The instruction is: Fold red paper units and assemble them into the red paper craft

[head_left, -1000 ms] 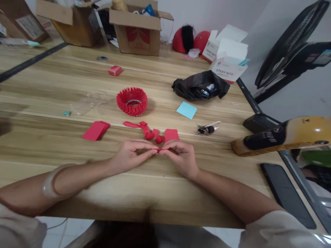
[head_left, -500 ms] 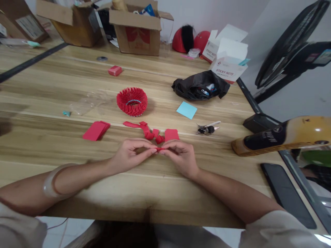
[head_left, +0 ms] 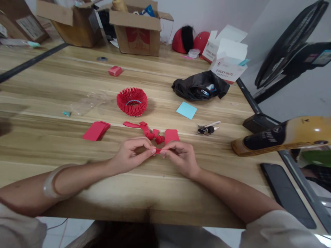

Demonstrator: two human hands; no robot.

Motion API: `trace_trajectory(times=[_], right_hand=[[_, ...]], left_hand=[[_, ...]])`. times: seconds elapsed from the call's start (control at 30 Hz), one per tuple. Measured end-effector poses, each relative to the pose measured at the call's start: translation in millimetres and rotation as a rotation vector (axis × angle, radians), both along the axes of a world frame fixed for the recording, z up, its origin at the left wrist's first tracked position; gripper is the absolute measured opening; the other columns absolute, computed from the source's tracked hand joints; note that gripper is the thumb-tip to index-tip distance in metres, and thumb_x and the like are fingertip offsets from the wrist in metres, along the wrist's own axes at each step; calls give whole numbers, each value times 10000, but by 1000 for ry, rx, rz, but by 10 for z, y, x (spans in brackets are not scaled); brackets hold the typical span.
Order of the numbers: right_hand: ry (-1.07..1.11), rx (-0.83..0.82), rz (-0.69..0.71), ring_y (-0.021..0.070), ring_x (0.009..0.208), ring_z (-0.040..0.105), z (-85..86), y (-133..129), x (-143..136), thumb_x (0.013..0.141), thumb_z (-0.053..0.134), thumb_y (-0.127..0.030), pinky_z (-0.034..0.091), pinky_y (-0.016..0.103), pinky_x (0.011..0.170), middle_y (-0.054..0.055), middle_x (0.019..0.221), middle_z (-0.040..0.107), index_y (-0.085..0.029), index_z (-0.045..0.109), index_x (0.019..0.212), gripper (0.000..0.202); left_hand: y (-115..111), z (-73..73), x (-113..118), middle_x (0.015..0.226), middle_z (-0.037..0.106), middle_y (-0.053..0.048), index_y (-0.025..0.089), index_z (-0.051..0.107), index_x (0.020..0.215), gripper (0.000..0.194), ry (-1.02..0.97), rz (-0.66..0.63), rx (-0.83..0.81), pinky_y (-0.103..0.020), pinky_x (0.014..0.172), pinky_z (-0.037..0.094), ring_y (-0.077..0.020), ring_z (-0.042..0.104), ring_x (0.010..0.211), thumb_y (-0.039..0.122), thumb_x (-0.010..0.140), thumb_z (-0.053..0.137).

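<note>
Together, left fingers (head_left: 146, 154), right fingers (head_left: 171, 154), pinched narrow, holding small red paper (head_left: 158, 151).

Paper piece (head_left: 158, 151): coloured red. Paper stack (head_left: 94, 131): coloured red. Bowl (head_left: 132, 109): coloured red, ringed inside with light blue. Paper square (head_left: 186, 110): coloured light blue. Tabletop (head_left: 144, 194): pale tan, streaked with brown grain. Bottle (head_left: 297, 133): coloured yellow, banded in black.

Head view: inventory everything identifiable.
Pinched paper: one, red, front centre
Folded paper: several, red, just beyond
Flat papers: two groups, red, alongside
Spiky paper bowl: one, red, centre
Square paper: one, blue, right
Plastic bag: one, black, right
Keys: one bunch, black, right
Bottle: one, yellow, right
Phone: one, black, right
Fan: one, black, right
Cardboard boxes: three, brown, back
Sticky-note boxes: two, white, back right
Wood table: one, tan, beneath
Left hand, right hand: two, central
</note>
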State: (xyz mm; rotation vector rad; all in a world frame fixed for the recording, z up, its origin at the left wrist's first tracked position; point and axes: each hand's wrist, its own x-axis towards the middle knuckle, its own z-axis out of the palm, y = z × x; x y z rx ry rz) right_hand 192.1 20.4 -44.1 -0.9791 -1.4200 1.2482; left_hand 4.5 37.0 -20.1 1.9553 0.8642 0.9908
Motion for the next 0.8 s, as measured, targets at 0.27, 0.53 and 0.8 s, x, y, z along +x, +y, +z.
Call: trace_trajectory(times=[0.27,0.53,0.8], right_hand=[[-4,-55,12,139,612,635,-34,15,-9,710,701,-310,507,258,602,30,679,700,-180,669,723,135],[-58,-16,52,130,626,602,-49,13,-7,762,648,-291,486,251,607,24,695,660,-175,623,742,120],[-290,201,96,136,646,605,-4,-16,5,826,576,-256,482,245,618,35,715,672,-180,636,750,122]], left_hand=[[-22,-21,9,673,681,-23,138,625,718,142,-24,55,-95,-194,564,506,-110,623,599,202,837,582],[-11,-79,-35,706,681,-20,141,618,782,42,25,38,37,-196,578,506,-109,627,619,158,813,594],[3,-24,-30,677,667,-21,140,643,791,59,140,-32,141,-191,529,474,-102,592,570,182,807,604]])
